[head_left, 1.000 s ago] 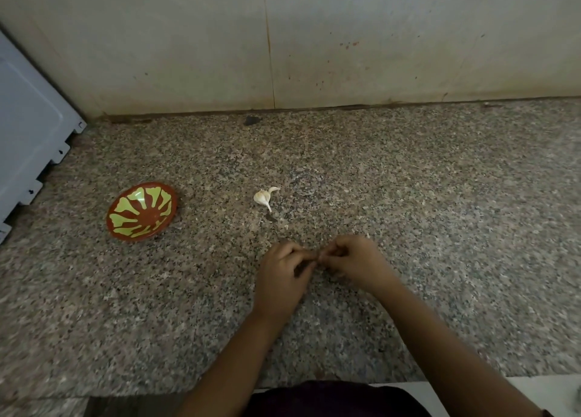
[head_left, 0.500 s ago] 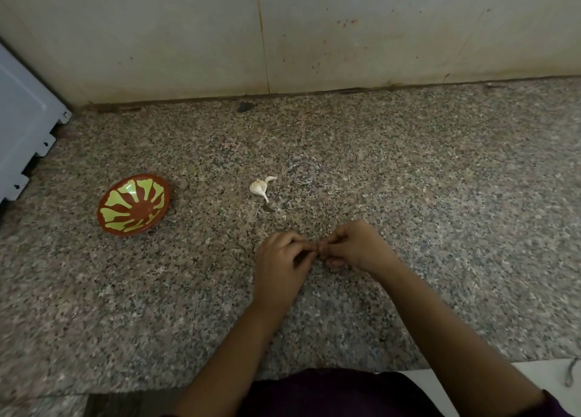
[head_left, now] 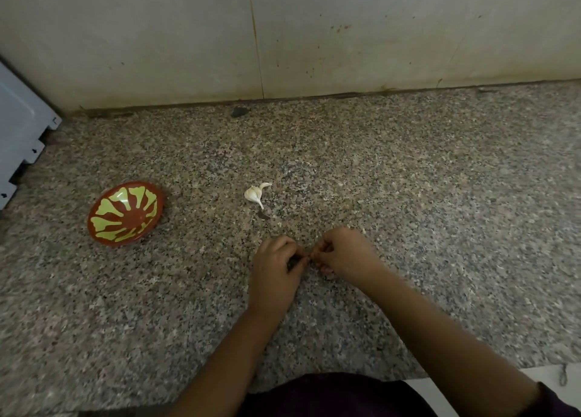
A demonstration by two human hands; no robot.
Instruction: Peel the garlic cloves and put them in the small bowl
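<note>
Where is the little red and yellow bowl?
In the head view, the small bowl sits on the counter, far left of the garlic, near the white appliance.

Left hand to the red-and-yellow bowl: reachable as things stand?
Probably yes. Only bare countertop lies between the left hand and the bowl; the loose garlic sits farther back, off the path. But it is curled against the right hand, over something hidden.
</note>
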